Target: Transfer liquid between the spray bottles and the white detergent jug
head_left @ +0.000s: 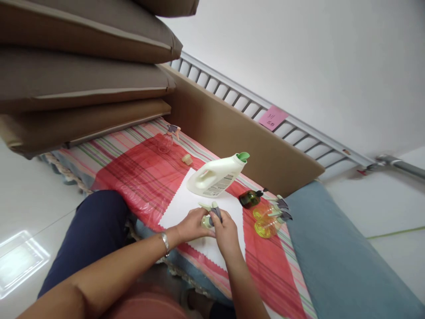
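A clear spray bottle (206,221) with a grey and pale green trigger head is held between both hands, above a white cloth (195,210). My left hand (193,225) closes around the bottle's body, and a silver bracelet circles that wrist. Gripping the trigger head is my right hand (226,228), its fingers curled over the grey part. The lower body of the bottle is mostly hidden by my hands. Just beyond them stands a white jug (215,177) with an open green spout.
Right of the cloth are a dark green bottle (249,199) and two spray bottles with yellow liquid (264,227). Another clear spray bottle (165,142) and a small pale cap-like piece (187,159) lie farther left. Stacked cushions (86,79) and a brown board (232,124) border the surface.
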Demonstrator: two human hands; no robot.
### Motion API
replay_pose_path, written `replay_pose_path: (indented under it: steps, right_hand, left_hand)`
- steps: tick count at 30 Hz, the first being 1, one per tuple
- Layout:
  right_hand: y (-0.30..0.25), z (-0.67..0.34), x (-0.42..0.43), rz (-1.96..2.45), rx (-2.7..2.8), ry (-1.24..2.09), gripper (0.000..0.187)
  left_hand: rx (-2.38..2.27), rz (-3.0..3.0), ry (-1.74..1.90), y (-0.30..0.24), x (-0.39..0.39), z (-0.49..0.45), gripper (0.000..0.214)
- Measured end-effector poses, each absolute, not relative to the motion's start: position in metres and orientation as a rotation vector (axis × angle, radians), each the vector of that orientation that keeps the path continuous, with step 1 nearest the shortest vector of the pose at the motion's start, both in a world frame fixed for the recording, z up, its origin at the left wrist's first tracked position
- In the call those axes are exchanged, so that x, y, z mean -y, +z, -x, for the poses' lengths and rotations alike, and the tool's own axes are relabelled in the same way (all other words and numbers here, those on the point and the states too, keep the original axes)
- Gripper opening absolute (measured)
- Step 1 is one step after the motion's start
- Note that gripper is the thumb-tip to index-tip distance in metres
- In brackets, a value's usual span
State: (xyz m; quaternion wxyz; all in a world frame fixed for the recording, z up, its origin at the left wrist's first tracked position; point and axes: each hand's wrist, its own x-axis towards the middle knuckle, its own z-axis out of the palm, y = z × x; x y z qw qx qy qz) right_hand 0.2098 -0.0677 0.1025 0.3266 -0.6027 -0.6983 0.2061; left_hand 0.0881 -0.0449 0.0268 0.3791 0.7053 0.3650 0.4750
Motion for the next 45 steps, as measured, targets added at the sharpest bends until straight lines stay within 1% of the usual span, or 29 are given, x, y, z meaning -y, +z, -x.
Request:
replay_pose_path:
  steps: [2,5,11,13,15,17,19,23,28,29,33,34,38,45]
  right_hand:
    - [0.102,-0.208,0.068,1.577,1.826,0.543,0.03]
    - [0.102,-0.208,0.068,1.576,1.822,0.549,0.029]
    - [0.103,-0.21,0.069,1.575,1.811,0.561,0.028]
    - [0.102,-0.21,0.069,1.57,1.803,0.56,0.028]
    - [0.102,-0.209,0.07,1.566,1.795,0.56,0.029]
    - [0.101,-0.208,0.07,1.564,1.789,0.564,0.031]
    - [0.101,-0.207,0.071,1.559,1.787,0.565,0.032]
    - [0.102,-0.206,0.072,1.549,1.788,0.558,0.03]
    - [0.102,-0.208,0.071,1.542,1.789,0.558,0.029]
    - [0.102,-0.208,0.071,1.54,1.787,0.558,0.029]
    - [0.101,-0.208,0.071,1.549,1.781,0.561,0.03]
    - [0.101,-0.209,0.071,1.553,1.781,0.563,0.03]
    - [0.102,-0.211,0.07,1.567,1.782,0.563,0.03]
    - [0.105,-0.211,0.069,1.577,1.788,0.577,0.033]
  left_hand:
    - [-0.949,-1.767,1.245,0.026,0.047,-0.091,0.048]
    - [-0.861,-1.759,1.241,0.027,0.044,-0.091,0.04]
    - [-0.634,-1.78,1.082,0.033,0.031,-0.078,0.025]
    - [-0.613,-1.773,1.047,0.034,0.03,-0.076,0.024]
    - [-0.646,-1.749,1.056,0.033,0.032,-0.077,0.031]
    - [-0.726,-1.703,1.101,0.029,0.036,-0.083,0.047]
    - [-0.81,-1.643,1.159,0.025,0.04,-0.089,0.056]
    - [-0.794,-1.596,1.205,0.025,0.042,-0.094,0.049]
    - [-0.611,-1.658,1.08,0.033,0.033,-0.082,0.031]
    - [-0.606,-1.661,1.068,0.033,0.033,-0.081,0.032]
    - [-0.72,-1.603,1.14,0.026,0.038,-0.085,0.056]
    - [-0.755,-1.579,1.163,0.024,0.039,-0.087,0.059]
    - [-0.745,-1.545,1.173,0.022,0.037,-0.09,0.049]
    - [-0.622,-1.617,1.059,0.035,0.028,-0.078,0.029]
